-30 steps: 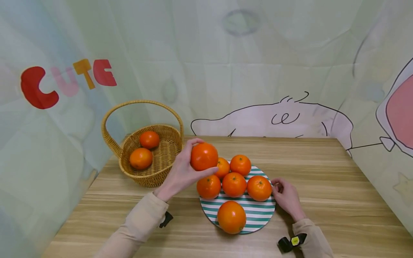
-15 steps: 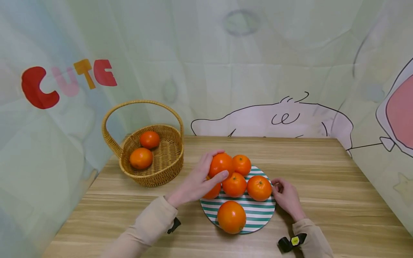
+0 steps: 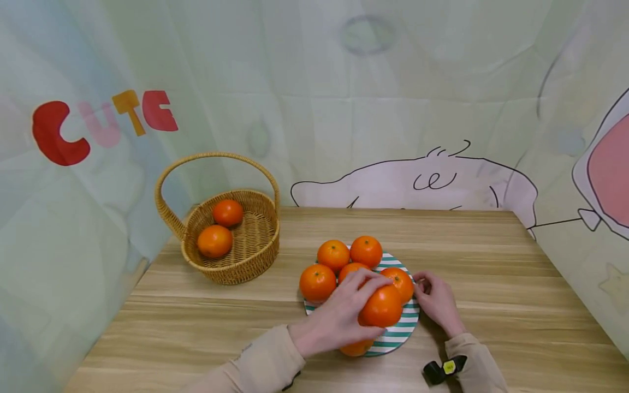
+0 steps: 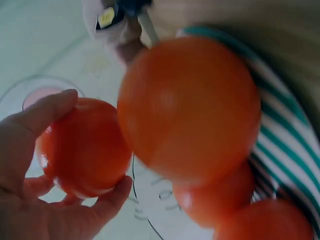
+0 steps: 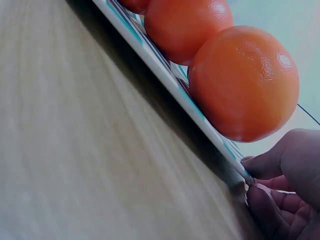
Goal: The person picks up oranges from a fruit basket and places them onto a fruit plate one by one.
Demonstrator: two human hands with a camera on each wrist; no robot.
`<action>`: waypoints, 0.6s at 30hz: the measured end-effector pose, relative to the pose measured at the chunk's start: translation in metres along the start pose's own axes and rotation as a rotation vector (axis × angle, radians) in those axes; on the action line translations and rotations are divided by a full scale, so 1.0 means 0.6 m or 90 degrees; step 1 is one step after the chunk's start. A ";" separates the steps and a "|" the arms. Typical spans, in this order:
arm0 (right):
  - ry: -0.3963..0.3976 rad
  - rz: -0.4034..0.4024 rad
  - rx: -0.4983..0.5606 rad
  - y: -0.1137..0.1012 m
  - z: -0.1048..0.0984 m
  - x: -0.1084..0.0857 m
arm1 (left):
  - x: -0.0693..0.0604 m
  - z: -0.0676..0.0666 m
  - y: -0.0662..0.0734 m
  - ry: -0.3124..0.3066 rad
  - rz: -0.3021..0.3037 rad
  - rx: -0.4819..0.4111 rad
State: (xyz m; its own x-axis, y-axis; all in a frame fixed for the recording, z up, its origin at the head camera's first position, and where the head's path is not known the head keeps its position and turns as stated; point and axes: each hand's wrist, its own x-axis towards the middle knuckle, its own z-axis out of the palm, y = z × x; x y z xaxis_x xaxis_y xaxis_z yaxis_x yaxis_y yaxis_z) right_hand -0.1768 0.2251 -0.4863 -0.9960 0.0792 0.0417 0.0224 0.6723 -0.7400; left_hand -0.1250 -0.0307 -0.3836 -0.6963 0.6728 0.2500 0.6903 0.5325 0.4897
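Observation:
My left hand [image 3: 336, 319] grips a glossy red-orange orange [image 3: 382, 307] above the front right part of a round plate [image 3: 402, 330] with green and white stripes. Thumb and fingers go round this fruit in the left wrist view, where a bigger-looking orange [image 4: 190, 110] on the plate stands close to the camera. Several more oranges, such as one at the left [image 3: 318, 283], sit on the plate. The front one [image 3: 357, 347] is mostly covered by my left hand. At the plate's right side, my right hand [image 3: 437, 303] pinches the rim [image 5: 220, 142] between thumb and fingers.
A wicker basket [image 3: 231, 274] with a tall hoop handle stands at the back left of the wooden table [image 3: 481, 245]. Two oranges [image 3: 215, 241] lie in its left half. Printed cloth [image 3: 314, 109] hangs behind and beside the table.
My left hand has carried the held orange from beside the basket, over the back of the plate, to its front right. My right hand has stayed at the plate's rim.

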 end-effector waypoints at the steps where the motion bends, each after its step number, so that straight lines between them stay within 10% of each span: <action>1: 0.002 -0.003 -0.001 0.000 0.000 0.000 | -0.002 0.009 0.004 -0.004 0.016 0.024; 18: 0.004 -0.008 -0.005 0.002 0.000 0.002 | -0.005 0.087 0.003 0.009 0.186 0.323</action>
State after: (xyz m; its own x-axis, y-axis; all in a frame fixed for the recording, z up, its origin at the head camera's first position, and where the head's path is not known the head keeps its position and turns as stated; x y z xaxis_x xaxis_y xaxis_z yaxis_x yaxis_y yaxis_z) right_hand -0.1782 0.2261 -0.4870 -0.9956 0.0756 0.0550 0.0110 0.6792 -0.7338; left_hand -0.1115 -0.0049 -0.4269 -0.4635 0.8232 0.3278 0.8589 0.5083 -0.0620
